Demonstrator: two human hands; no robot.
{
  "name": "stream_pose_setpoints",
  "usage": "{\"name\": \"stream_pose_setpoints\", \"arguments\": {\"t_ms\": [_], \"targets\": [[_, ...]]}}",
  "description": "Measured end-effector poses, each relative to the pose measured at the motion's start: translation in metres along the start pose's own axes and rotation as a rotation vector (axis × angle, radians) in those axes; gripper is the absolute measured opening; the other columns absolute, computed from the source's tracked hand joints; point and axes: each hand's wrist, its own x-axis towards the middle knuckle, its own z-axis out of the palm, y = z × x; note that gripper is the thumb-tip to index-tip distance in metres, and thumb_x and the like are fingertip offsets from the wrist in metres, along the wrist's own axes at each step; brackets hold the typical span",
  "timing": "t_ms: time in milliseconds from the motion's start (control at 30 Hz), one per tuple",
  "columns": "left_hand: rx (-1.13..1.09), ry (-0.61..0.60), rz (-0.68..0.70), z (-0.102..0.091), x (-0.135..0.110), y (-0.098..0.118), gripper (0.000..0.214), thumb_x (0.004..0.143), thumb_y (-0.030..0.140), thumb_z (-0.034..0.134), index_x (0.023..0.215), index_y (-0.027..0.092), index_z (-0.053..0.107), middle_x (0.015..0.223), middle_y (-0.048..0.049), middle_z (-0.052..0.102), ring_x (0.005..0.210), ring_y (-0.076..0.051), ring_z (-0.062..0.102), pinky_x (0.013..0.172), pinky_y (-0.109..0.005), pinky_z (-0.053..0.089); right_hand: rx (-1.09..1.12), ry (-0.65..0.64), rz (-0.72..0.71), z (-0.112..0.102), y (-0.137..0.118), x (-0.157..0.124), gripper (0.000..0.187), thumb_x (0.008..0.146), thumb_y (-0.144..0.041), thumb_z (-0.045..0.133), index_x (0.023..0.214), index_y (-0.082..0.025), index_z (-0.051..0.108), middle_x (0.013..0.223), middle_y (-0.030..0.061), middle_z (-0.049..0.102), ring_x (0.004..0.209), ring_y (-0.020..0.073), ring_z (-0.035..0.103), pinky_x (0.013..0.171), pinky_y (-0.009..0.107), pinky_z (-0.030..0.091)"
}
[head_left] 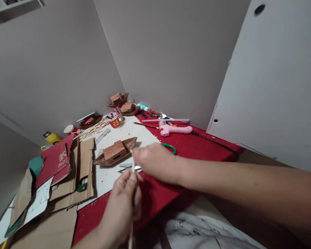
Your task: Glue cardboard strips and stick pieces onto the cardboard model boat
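My left hand (125,193) is closed around a thin wooden stick (131,235), which runs down past the table's front edge. Just above it, my right hand (155,160) is curled shut at the stick's upper end, its fingertips partly hidden. Scissors lie beneath my hands, with the blades (125,167) showing to the left and a green handle (172,148) behind my right wrist. Left of my right hand rests a brown model boat (115,152) with a cabin, on a white board (103,180).
Cardboard pieces (86,162) and a red sheet (54,162) pile up at left. Behind are loose sticks (93,129), a red cup (114,122), more model boats (129,108) and a utility knife (103,136). A pink glue gun (175,129) with a black cord lies on the red tablecloth (197,145).
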Motion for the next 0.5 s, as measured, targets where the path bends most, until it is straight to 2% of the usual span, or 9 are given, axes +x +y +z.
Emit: {"name": "stream_pose_setpoints", "arguments": {"t_ms": [67, 133, 200, 300, 433, 500], "targets": [[-0.034, -0.044, -0.036, 0.005, -0.006, -0.004, 0.037, 0.075, 0.055, 0.07, 0.083, 0.023, 0.051, 0.039, 0.014, 0.027, 0.031, -0.003, 0.009, 0.031, -0.014, 0.011, 0.008, 0.004, 0.158, 0.0, 0.014, 0.009, 0.034, 0.098, -0.015, 0.031, 0.098, -0.007, 0.064, 0.079, 0.0182, 0.072, 0.072, 0.025, 0.069, 0.056, 0.028, 0.04], [-0.053, -0.036, -0.032, 0.004, -0.008, -0.003, 0.039, 0.075, 0.057, 0.07, 0.084, 0.023, 0.053, 0.039, 0.0135, 0.028, 0.032, -0.003, 0.009, 0.031, -0.014, 0.012, 0.036, -0.01, 0.217, 0.003, 0.029, 0.014, 0.038, 0.1, -0.024, 0.031, 0.097, -0.011, 0.066, 0.084, 0.0162, 0.073, 0.077, 0.0251, 0.07, 0.059, 0.029, 0.04], [-0.071, -0.007, -0.016, -0.002, -0.006, 0.001, 0.038, 0.076, 0.055, 0.069, 0.086, 0.022, 0.056, 0.044, 0.0123, 0.033, 0.034, -0.002, 0.01, 0.032, -0.013, 0.012, 0.07, -0.045, 0.207, 0.009, 0.043, 0.017, 0.035, 0.099, -0.03, 0.039, 0.092, -0.015, 0.069, 0.084, 0.0131, 0.074, 0.078, 0.0246, 0.069, 0.059, 0.028, 0.04], [-0.084, 0.046, -0.048, -0.013, 0.003, 0.006, 0.033, 0.078, 0.044, 0.071, 0.097, 0.019, 0.061, 0.054, 0.0098, 0.041, 0.039, -0.001, 0.015, 0.035, -0.012, 0.013, 0.105, -0.078, 0.171, 0.02, 0.054, 0.017, 0.026, 0.093, -0.027, 0.049, 0.089, -0.015, 0.071, 0.086, 0.013, 0.074, 0.08, 0.0252, 0.068, 0.059, 0.028, 0.04], [-0.1, 0.142, -0.07, -0.025, 0.012, 0.005, 0.04, 0.073, 0.033, 0.077, 0.106, 0.014, 0.066, 0.067, 0.0056, 0.046, 0.046, -0.002, 0.03, 0.04, -0.011, 0.023, 0.135, -0.023, 0.142, 0.024, 0.055, 0.012, 0.025, 0.093, -0.023, 0.049, 0.098, -0.011, 0.07, 0.098, 0.0168, 0.07, 0.09, 0.0282, 0.066, 0.067, 0.031, 0.043], [-0.112, 0.128, -0.027, -0.028, 0.013, 0.005, 0.044, 0.071, 0.031, 0.078, 0.11, 0.013, 0.065, 0.069, 0.0043, 0.049, 0.048, -0.003, 0.034, 0.04, -0.013, 0.027, 0.159, 0.014, 0.124, 0.022, 0.049, 0.005, 0.027, 0.095, -0.024, 0.046, 0.105, -0.011, 0.067, 0.101, 0.0156, 0.069, 0.094, 0.027, 0.064, 0.072, 0.032, 0.044]]}}
